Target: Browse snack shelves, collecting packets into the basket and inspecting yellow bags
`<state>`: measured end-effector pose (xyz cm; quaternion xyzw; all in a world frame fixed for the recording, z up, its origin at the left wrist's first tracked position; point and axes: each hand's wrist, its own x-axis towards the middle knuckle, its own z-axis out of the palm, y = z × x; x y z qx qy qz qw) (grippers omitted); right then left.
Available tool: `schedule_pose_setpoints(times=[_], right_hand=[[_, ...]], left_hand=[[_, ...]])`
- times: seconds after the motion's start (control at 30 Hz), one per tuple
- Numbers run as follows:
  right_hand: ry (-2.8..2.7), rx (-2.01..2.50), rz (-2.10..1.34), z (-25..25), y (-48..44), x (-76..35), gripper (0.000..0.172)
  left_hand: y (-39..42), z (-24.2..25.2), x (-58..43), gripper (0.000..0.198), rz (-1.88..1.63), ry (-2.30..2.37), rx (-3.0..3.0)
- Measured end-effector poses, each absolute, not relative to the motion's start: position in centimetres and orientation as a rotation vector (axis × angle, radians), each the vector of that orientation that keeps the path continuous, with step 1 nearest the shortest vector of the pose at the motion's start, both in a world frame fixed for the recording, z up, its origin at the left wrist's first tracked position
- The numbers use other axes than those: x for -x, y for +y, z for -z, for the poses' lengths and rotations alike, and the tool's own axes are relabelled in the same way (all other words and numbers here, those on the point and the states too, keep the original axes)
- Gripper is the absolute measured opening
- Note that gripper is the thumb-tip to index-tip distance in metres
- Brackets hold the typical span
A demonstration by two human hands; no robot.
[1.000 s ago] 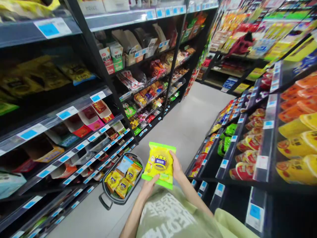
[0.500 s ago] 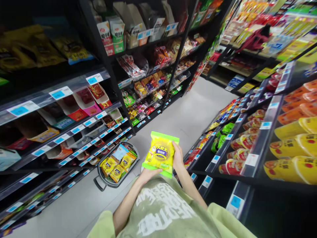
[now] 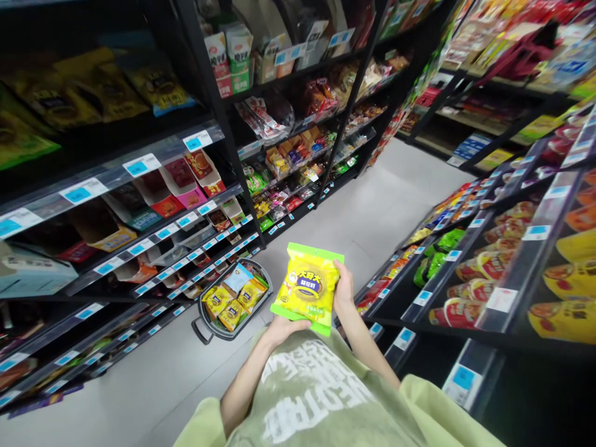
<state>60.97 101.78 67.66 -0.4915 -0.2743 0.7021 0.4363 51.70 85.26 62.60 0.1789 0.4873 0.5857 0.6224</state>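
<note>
A shopping basket (image 3: 203, 324) with yellow packets stands on the floor. The left hand (image 3: 282, 328) grips the bottom edge of the snack bag (image 3: 308, 287), and the right hand (image 3: 344, 289) its side. Since a second ago, both grips are unchanged. The bag is before the chest, long axis upright, top leaning slightly right.

A shop aisle: shelves (image 3: 153, 186) of packaged snacks (image 3: 298, 149) with price tags (image 3: 141, 165).
</note>
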Motion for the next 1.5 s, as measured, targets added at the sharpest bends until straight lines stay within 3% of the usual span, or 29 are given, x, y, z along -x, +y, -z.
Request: schedule_pose_setpoints(times=[0.13,0.37,0.73,1.27,1.5], right_hand=[[-0.664,1.245,-1.735,-68.6,101.6,-60.8,0.033],[-0.831,1.051,-1.823,-71.5,101.0,-61.3,0.029],[-0.776,0.991,-2.037,-73.0,101.6,-61.6,0.021],[-0.854,1.106,-2.046,-71.9,101.6,-61.1,0.036],[-0.758,1.127,-2.044,-71.7,101.7,-61.0,0.042]], left_hand=[[85.3,-62.7,-51.4,0.075,-1.324,1.092,-0.406],[84.5,-64.7,-51.6,0.067,-1.205,1.243,-0.647],[84.9,-64.6,-51.9,0.059,-1.292,1.291,-0.542],[84.8,-62.1,-52.0,0.057,-1.402,1.153,-0.373],[85.0,-63.2,-51.8,0.057,-1.373,1.199,-0.421]])
